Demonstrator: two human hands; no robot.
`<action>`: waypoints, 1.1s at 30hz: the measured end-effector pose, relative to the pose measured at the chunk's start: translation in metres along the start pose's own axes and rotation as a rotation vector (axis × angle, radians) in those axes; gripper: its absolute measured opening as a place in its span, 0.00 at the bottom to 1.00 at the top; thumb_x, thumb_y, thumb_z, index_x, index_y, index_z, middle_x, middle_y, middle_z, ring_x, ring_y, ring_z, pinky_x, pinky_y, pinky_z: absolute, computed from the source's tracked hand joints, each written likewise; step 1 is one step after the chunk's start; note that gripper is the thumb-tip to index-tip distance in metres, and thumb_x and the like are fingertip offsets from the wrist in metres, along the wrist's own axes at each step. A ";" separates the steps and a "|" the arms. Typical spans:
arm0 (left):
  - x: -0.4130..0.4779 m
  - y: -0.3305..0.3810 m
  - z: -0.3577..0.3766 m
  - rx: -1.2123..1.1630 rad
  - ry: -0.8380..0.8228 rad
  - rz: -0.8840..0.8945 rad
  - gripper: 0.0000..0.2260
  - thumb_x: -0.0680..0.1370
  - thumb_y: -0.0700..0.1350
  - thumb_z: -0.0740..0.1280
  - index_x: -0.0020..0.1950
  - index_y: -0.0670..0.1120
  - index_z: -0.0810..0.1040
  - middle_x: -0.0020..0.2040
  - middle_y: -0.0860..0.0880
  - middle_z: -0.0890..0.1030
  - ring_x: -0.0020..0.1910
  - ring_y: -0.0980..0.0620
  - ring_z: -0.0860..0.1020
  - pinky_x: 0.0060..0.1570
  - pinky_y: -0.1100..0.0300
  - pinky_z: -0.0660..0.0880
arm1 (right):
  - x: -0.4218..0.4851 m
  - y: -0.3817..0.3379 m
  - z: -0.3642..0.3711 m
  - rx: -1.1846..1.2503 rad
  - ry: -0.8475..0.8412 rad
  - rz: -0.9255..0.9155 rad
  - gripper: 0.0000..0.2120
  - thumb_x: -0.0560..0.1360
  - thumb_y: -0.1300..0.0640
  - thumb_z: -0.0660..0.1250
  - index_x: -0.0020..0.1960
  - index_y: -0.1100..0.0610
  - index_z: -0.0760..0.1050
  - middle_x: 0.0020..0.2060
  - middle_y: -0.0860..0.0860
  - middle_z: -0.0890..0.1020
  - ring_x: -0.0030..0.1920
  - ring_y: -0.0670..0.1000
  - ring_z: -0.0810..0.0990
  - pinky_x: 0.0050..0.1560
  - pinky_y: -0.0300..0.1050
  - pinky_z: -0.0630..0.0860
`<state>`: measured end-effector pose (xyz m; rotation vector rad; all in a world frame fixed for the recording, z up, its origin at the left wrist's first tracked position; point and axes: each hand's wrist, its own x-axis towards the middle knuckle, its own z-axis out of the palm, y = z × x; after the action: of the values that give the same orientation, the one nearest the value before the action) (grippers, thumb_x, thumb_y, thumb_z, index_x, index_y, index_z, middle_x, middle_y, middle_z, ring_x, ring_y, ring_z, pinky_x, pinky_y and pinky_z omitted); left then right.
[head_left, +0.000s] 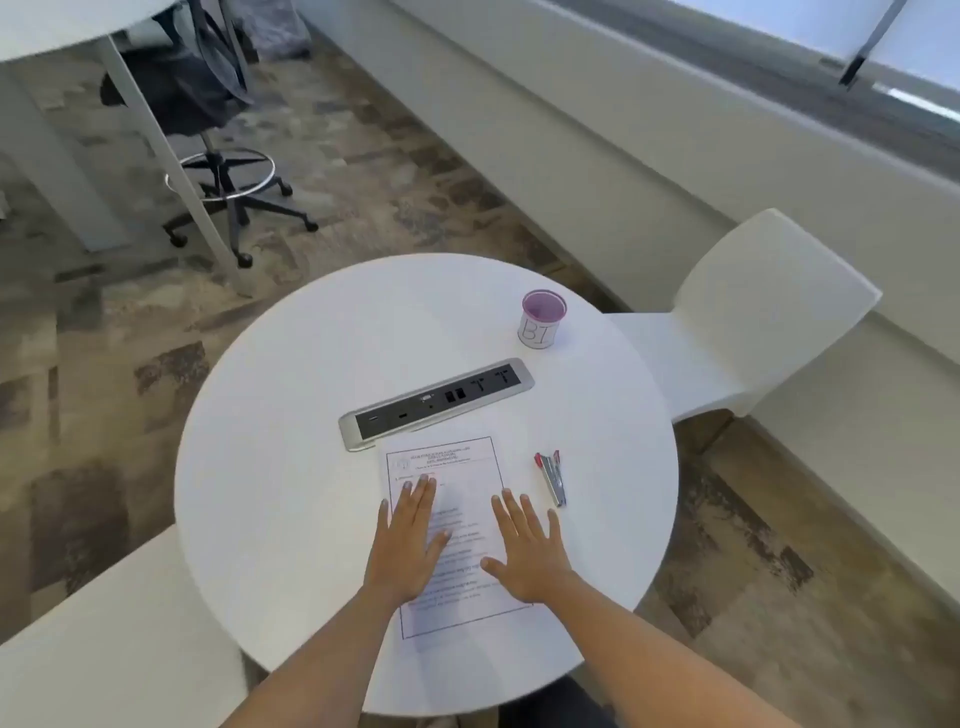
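A printed sheet of paper (464, 499) lies on the round white table (291, 467), just in front of me. My left hand (408, 540) rests flat on the sheet's left half, fingers straight. My right hand (524, 545) lies flat over the sheet's right edge, fingers spread. A small red and silver stapler (551, 478) lies on the table just right of the paper, a little beyond my right fingertips. Neither hand holds anything.
A silver power and socket strip (436, 402) is set in the tabletop beyond the paper. A purple-rimmed cup marked "BI" (542, 322) stands at the far right. White chairs (748, 317) flank the table; a black office chair (208, 104) stands far left.
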<state>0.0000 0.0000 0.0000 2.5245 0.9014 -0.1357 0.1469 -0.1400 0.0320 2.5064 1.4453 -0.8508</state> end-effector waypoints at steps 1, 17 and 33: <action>0.000 0.000 0.002 -0.008 -0.008 -0.018 0.35 0.77 0.65 0.39 0.80 0.48 0.39 0.77 0.54 0.36 0.79 0.51 0.39 0.73 0.53 0.34 | 0.003 0.003 0.004 -0.019 -0.021 -0.005 0.39 0.80 0.37 0.50 0.77 0.53 0.30 0.76 0.50 0.32 0.76 0.54 0.32 0.73 0.61 0.35; 0.012 0.019 0.034 -0.385 0.023 -0.727 0.40 0.78 0.56 0.67 0.80 0.43 0.49 0.80 0.42 0.51 0.76 0.39 0.50 0.74 0.48 0.56 | 0.022 0.030 0.027 0.058 -0.204 -0.043 0.38 0.80 0.43 0.56 0.78 0.52 0.34 0.78 0.47 0.36 0.78 0.51 0.39 0.75 0.61 0.42; 0.038 0.012 0.003 -0.526 0.098 -1.025 0.22 0.75 0.47 0.69 0.66 0.45 0.68 0.58 0.43 0.79 0.60 0.39 0.71 0.61 0.47 0.65 | 0.010 0.015 0.037 0.317 -0.199 -0.082 0.33 0.80 0.47 0.58 0.79 0.53 0.47 0.79 0.48 0.46 0.78 0.51 0.50 0.76 0.48 0.51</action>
<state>0.0374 0.0123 -0.0073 1.4171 1.8917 -0.0699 0.1477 -0.1542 -0.0068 2.4942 1.4527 -1.4002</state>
